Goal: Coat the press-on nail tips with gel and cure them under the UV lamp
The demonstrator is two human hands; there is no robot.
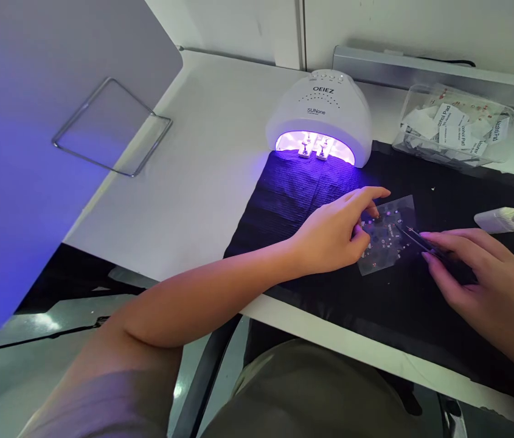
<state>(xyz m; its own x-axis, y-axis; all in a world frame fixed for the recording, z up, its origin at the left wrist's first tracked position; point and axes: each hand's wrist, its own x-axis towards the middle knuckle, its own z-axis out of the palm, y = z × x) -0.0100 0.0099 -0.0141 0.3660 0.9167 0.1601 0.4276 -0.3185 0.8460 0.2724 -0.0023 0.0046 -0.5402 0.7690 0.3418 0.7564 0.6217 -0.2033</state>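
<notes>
My left hand (336, 234) grips the left edge of a clear sticker sheet (382, 258), its index finger stretched out over the top edge. Small dark, white and red motifs are scattered over the sheet, too small to make out. From the right, my right hand (489, 283) holds dark tweezers (421, 241) between thumb and index finger. Their tips are over the sheet's right half; whether they grip anything does not show. Behind my left hand stands a white nail lamp (318, 100), lit violet, with two small stands (323, 151) at its opening.
A black cloth (452, 188) covers part of the white table (206, 140). At the back right, a clear plastic box (455, 131) holds alcohol pad packets. A brush-like tool (500, 219) lies at right. A grey panel with a wire stand (111, 173) is at left.
</notes>
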